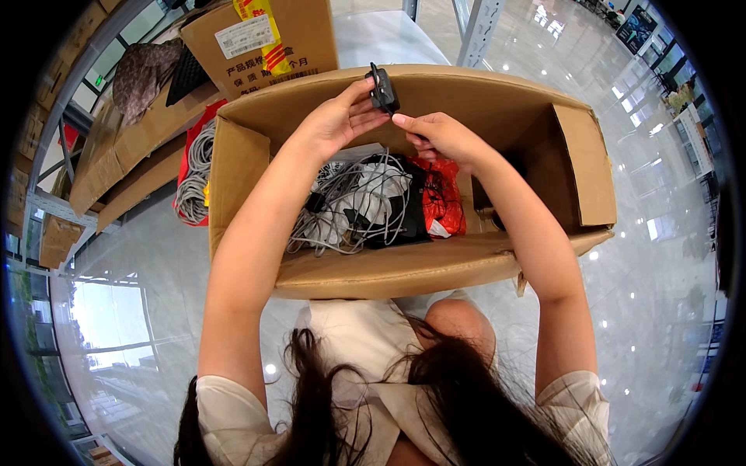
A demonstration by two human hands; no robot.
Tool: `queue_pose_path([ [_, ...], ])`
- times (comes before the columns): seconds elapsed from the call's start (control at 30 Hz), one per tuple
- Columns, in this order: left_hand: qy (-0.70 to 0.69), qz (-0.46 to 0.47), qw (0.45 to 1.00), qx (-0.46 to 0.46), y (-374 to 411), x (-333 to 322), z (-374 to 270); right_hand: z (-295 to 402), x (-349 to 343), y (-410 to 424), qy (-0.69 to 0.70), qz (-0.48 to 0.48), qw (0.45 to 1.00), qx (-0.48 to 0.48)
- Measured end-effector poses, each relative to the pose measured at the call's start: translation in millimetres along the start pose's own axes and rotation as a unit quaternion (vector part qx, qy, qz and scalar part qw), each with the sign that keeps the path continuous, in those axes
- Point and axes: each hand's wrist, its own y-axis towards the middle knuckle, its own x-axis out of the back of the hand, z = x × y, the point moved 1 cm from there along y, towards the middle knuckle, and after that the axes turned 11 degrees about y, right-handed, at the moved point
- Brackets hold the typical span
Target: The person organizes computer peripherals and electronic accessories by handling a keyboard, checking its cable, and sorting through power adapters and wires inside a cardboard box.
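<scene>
My left hand point(349, 113) holds a black power adapter point(383, 92) above the far side of an open cardboard box point(396, 282). Part of a black cable lies across the adapter's near face. Just to its right, my right hand point(437, 134) pinches something small and dark at the adapter's lower end, probably its cable; the fingers hide most of it. Below both hands, inside the box, lies a tangle of grey and black cables point(349, 215) over white and black plastic bags. Beside the tangle sits a red plastic bag point(443, 201) with thin black wires on it.
Left of the box, coils of grey cable point(195, 189) rest in a red bag. A printed carton point(297, 35) stands behind, near a metal shelf upright point(481, 32). Flattened cardboard point(122, 157) leans at the left. The box's right flap point(584, 163) folds inward.
</scene>
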Motion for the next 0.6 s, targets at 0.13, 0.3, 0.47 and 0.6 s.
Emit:
queue_pose_path([
  [0.13,-0.041,0.061,0.997,0.023,-2.5,5.2,-6.7,-0.7,25.7,0.2,-0.008,0.083,0.993,-0.083],
  [0.3,0.222,0.133,0.966,0.003,-8.1,1.1,-11.8,6.9,48.3,4.2,-0.006,-0.049,0.999,0.013],
  [0.47,0.391,0.051,0.919,-0.015,-15.6,-12.2,-18.1,18.9,49.0,-5.1,0.047,-0.094,0.994,0.028],
  [0.6,0.49,0.053,0.87,-0.028,-14.9,-15.3,-12.8,21.2,34.3,-8.2,0.034,-0.08,0.993,0.078],
])
